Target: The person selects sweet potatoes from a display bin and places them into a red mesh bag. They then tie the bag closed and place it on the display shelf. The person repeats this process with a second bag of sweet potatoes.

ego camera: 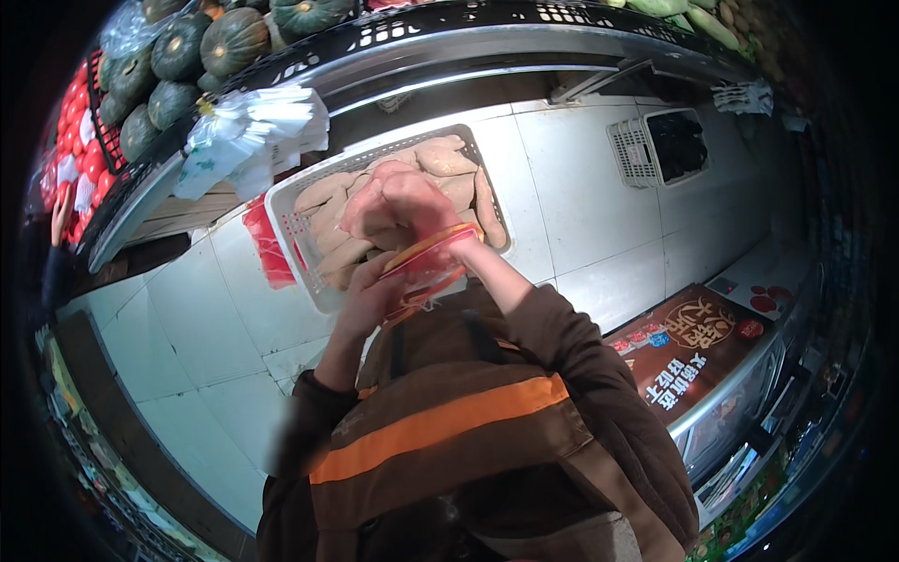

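Observation:
A white plastic crate (288,232) on the floor before me holds several long, pale brown tubers (442,156), perhaps sweet potatoes. My left hand (372,291), at the crate's near side, grips the edge of a translucent reddish bag (432,256) with an orange-yellow and red rim. My right hand (421,204) reaches through that rim and is over the tubers, its wrist against the band. Pinkish film or net seems to cover the hand and a rounded bulge beside it. The fingers are blurred, and whether they hold something cannot be told.
Red bag material (268,246) lies against the crate's left side. Clear plastic bags (256,133) hang from the produce stand (421,53), with green pumpkins (235,42) above. A small white basket (632,151) with dark contents is at right, beyond a freezer case (702,344). Another person's hand (62,211) is far left.

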Motion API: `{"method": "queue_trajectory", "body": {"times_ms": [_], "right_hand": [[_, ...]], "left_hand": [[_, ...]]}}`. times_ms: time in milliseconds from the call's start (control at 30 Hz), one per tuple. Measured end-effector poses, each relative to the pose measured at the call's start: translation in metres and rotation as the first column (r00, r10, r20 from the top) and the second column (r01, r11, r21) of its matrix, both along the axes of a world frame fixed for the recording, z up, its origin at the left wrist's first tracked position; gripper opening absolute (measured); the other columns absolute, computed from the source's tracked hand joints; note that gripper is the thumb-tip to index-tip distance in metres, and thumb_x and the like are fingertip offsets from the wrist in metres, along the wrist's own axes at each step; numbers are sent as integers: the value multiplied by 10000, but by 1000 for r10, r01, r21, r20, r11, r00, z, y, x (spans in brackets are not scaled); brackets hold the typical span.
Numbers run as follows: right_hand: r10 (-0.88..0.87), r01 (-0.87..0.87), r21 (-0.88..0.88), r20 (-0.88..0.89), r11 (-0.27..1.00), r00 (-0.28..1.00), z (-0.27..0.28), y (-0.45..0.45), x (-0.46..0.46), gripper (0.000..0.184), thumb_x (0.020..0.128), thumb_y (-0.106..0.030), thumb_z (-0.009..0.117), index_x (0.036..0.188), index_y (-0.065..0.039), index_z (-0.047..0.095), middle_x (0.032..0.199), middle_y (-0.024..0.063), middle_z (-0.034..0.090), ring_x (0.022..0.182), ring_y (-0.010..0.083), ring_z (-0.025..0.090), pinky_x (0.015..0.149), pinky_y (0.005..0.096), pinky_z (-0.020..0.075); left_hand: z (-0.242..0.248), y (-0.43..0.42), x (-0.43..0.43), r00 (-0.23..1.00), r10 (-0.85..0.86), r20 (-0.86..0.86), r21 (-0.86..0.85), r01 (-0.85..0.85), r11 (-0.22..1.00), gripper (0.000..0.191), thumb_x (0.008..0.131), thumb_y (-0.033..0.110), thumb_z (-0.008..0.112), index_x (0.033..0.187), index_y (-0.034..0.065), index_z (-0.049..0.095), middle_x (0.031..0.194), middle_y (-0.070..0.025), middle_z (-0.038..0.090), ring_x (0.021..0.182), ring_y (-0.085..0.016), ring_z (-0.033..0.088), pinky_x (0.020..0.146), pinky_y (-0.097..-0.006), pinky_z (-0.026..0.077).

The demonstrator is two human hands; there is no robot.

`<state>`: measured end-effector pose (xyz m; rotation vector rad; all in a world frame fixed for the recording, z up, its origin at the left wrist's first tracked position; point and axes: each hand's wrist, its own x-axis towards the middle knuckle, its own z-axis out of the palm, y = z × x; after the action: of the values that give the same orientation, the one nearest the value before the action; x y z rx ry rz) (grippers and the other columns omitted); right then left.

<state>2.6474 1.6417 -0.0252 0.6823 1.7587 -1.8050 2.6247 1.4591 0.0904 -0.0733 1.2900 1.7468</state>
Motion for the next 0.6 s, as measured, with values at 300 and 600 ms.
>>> {"method": "queue_trajectory", "body": {"times_ms": [300, 600], "right_hand": [[-54, -97, -508, -275, 856, 960, 58, 128, 21, 280, 863, -97, 593, 1108, 38, 594, 828, 85, 671, 730, 95, 613, 655, 245, 509], [538, -438, 832, 209, 341, 816, -131, 121, -80, 446, 873, -141, 437, 1299, -57, 336, 1201, 197, 526, 985, 340, 612, 814, 437, 481]], "left_hand": [[18, 6, 6, 998, -30, -57, -224, 17, 974, 98, 842, 76, 492, 851, 27, 577, 585, 63, 455, 466, -17, 380, 422, -185, 244], [30, 42, 32, 973, 18, -228, -379, -106, 919, 121, 880, 21, 475, 895, 15, 595, 643, 59, 509, 496, -2, 377, 450, -173, 288]]}}
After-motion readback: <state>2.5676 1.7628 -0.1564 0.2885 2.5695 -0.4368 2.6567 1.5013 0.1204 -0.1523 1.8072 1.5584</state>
